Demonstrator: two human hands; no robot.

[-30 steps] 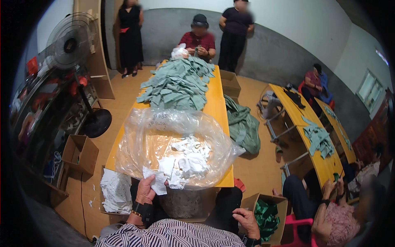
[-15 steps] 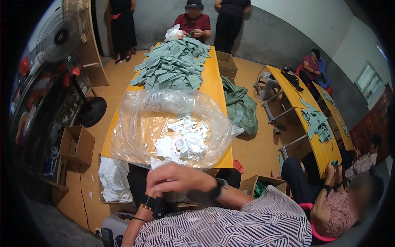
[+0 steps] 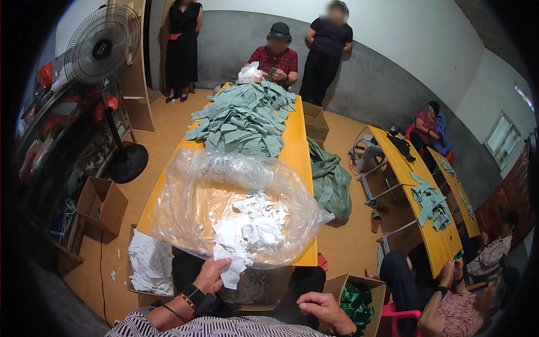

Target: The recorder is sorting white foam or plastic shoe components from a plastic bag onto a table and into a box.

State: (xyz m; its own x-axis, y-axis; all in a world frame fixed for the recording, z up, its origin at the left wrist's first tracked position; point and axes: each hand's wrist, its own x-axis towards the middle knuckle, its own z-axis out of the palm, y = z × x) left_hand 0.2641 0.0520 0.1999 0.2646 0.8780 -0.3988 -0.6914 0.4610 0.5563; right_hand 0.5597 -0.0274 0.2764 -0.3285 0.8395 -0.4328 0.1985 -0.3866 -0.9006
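My left hand point(image 3: 210, 275) is closed on the near edge of a thin white sheet point(image 3: 232, 264), cloth or paper, at the front edge of the table. The sheet's upper part meets a loose heap of white pieces point(image 3: 263, 227) inside a large clear plastic bag point(image 3: 179, 210). My right hand point(image 3: 327, 312) is over my lap, apart from the left, its fingers loosely bent with nothing visible in them. Close to its right stands a cardboard box point(image 3: 377, 292) with shiny green material point(image 3: 356, 305) inside.
Green cloth pieces point(image 3: 241, 121) are piled on the yellow table point(image 3: 301, 168) beyond the bag. White scraps point(image 3: 150, 261) fill a box at lower left. A standing fan point(image 3: 102, 48) is at left. One person point(image 3: 275, 59) sits opposite; another point(image 3: 463, 309) works at right.
My hands have separated: the right moved from over the left wrist down to the right. My left hand now grips the white sheet in plain sight. The view has tilted upward.
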